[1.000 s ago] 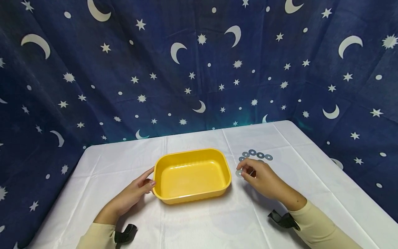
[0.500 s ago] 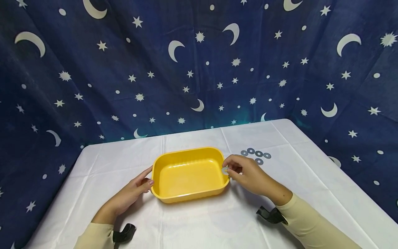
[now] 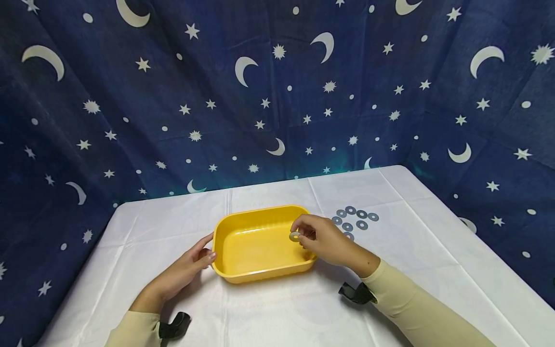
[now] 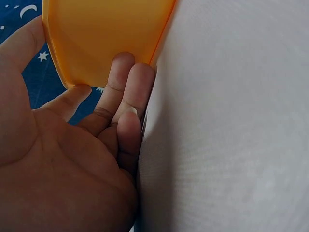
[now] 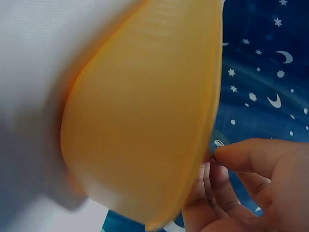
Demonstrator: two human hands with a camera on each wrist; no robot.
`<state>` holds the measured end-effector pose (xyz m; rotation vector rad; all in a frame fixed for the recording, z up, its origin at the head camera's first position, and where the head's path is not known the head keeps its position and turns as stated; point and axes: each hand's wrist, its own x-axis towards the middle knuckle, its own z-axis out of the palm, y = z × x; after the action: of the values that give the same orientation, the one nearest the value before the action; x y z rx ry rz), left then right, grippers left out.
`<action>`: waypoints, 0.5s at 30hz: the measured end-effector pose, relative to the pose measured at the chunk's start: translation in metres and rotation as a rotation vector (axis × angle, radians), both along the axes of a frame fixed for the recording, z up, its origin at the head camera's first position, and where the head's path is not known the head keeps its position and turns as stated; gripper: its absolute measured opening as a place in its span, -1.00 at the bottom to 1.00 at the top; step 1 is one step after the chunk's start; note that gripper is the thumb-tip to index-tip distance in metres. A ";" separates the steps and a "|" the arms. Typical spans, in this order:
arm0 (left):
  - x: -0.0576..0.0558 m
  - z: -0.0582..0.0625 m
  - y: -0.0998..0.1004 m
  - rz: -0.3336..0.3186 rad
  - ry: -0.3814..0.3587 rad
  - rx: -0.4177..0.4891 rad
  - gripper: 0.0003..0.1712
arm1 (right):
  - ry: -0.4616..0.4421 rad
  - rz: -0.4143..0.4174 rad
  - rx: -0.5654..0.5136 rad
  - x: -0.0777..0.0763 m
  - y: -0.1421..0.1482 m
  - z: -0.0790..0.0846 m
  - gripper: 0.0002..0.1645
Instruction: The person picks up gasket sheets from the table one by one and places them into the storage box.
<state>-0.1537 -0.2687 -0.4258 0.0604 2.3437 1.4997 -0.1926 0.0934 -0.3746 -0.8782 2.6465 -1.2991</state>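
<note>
A yellow rectangular plastic basin (image 3: 260, 248) sits on the white cloth, with nothing visible inside it. At its left end my left hand (image 3: 184, 270) holds the rim with the thumb, and its fingers rest against the outer wall, as the left wrist view shows. My right hand (image 3: 325, 241) is over the basin's right end, pinching a flat grey metal washer (image 3: 291, 236) between thumb and fingertips. In the right wrist view the basin's wall partly hides the right hand's fingers. Several more washers (image 3: 358, 225) lie flat in a loose group right of the basin.
A white cloth (image 3: 260, 308) covers the table. Behind and at both sides hangs a dark blue curtain (image 3: 243, 115) with moons and stars. Each wrist bears a black strap (image 3: 175, 326).
My right hand has carried the washer leftward from beside the loose group, across the basin's right rim to above its inside. The left hand stays at the basin's left end.
</note>
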 end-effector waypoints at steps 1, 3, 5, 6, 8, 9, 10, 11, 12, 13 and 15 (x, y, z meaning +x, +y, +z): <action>0.000 0.000 0.000 -0.001 0.002 0.000 -0.17 | -0.005 0.005 0.002 -0.001 -0.002 0.000 -0.83; 0.000 0.000 0.000 -0.002 0.005 0.008 -0.17 | -0.008 0.015 0.009 -0.002 -0.007 -0.001 -0.82; 0.000 0.000 -0.001 -0.008 0.010 0.008 -0.18 | 0.000 0.029 0.016 -0.004 -0.010 -0.003 -0.82; 0.000 0.000 -0.001 -0.012 0.013 0.006 -0.18 | 0.004 0.035 0.020 -0.005 -0.012 -0.004 -0.81; -0.001 0.001 -0.001 -0.015 0.018 0.009 -0.19 | 0.013 0.047 0.021 -0.007 -0.015 -0.006 -0.81; -0.001 0.001 -0.001 -0.017 0.016 0.011 -0.19 | 0.013 0.054 0.019 -0.008 -0.017 -0.007 -0.81; -0.001 0.001 -0.001 -0.019 0.013 0.011 -0.19 | 0.008 0.060 0.018 -0.008 -0.018 -0.007 -0.81; 0.000 0.001 -0.001 -0.019 0.012 0.012 -0.19 | 0.002 0.065 0.018 -0.009 -0.020 -0.008 -0.81; 0.000 0.001 -0.001 -0.020 0.011 0.015 -0.19 | -0.006 0.070 0.018 -0.010 -0.022 -0.009 -0.81; 0.000 0.001 -0.001 -0.020 0.011 0.019 -0.19 | -0.012 0.077 0.015 -0.010 -0.023 -0.010 -0.81; 0.001 0.001 -0.002 -0.027 0.014 0.022 -0.19 | -0.025 0.081 0.016 -0.011 -0.028 -0.010 -0.81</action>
<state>-0.1531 -0.2709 -0.4249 0.1085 2.3281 1.5167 -0.2041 0.0657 -0.3850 -0.9497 2.5701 -1.2606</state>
